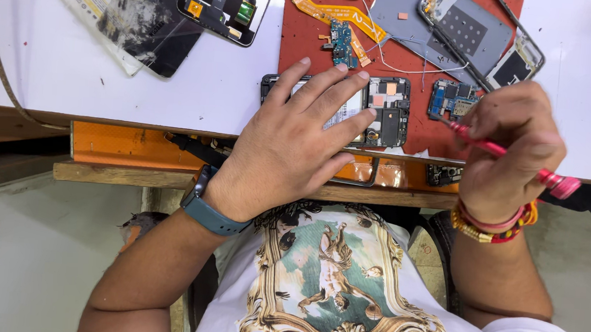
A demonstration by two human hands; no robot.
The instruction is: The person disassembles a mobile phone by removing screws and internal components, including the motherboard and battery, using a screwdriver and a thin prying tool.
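Right hand [508, 150]: grip closed around a pink-handled screwdriver [511, 157], tip hidden near a small blue circuit board [453, 99] on the red mat [297, 41]. Left hand [297, 142]: flat, fingers spread, holding nothing, pressing down on an opened phone [382, 113] at the worktop [53, 66] edge, its palm covering most of the phone. Beyond: orange flex cable [334, 13], grey phone frame [471, 33] cut off at the top edge, cracked dark screen panel [146, 17].

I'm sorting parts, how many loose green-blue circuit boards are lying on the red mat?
2. One small board lies by the orange flex cable, above the left hand. A second board lies beside the right hand. More may be hidden under the hands.
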